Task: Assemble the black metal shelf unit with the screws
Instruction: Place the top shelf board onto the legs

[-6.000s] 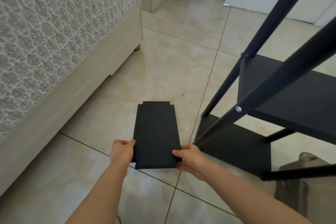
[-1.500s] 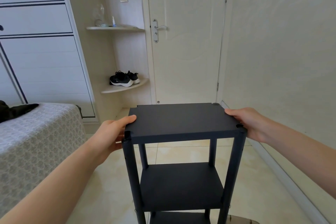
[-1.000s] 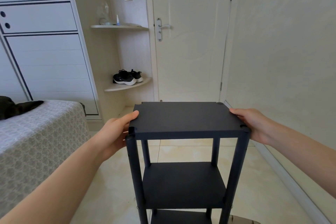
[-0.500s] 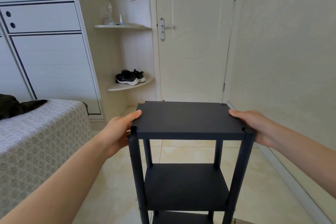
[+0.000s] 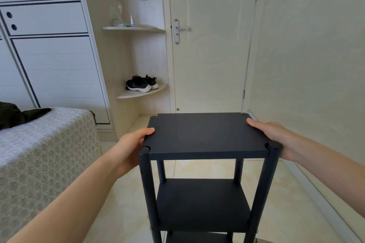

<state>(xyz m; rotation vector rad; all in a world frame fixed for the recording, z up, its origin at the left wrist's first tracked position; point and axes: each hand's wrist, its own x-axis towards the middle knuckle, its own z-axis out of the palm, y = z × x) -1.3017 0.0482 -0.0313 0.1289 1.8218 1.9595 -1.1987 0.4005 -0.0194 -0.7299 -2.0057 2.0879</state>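
As the left hand [image 5: 128,150] and right hand [image 5: 274,136] grip the panel's [image 5: 203,134] 2 short ends, thumbs on top, its long axis runs between them.

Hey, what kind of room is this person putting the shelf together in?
Probably a home bedroom: a bed with a patterned cover on the left, a built-in wardrobe behind it, and sneakers on a corner shelf beside the door.
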